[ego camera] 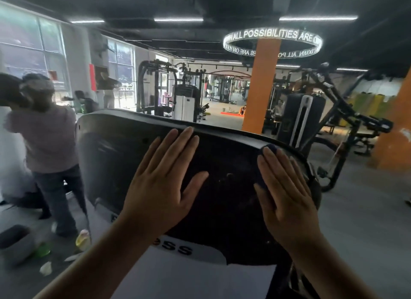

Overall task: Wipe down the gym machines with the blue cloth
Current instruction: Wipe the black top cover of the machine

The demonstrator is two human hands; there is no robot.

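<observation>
A gym machine's dark glossy panel [226, 200] with a grey rim fills the middle of the view. My left hand [164, 183] lies flat on it with fingers straight and spread, fingertips at the upper rim. My right hand [287, 192] presses flat on the panel's right side over the blue cloth [270, 147], of which only small bits show past my fingertips and beside my thumb. A white lower cover with black lettering [200, 274] sits below the panel.
A person in a pink top [49, 140] stands close at the left. Spray bottles and rags [82, 241] lie on the floor at lower left. A black weight machine [329, 129] and an orange pillar [260, 87] stand behind on the right.
</observation>
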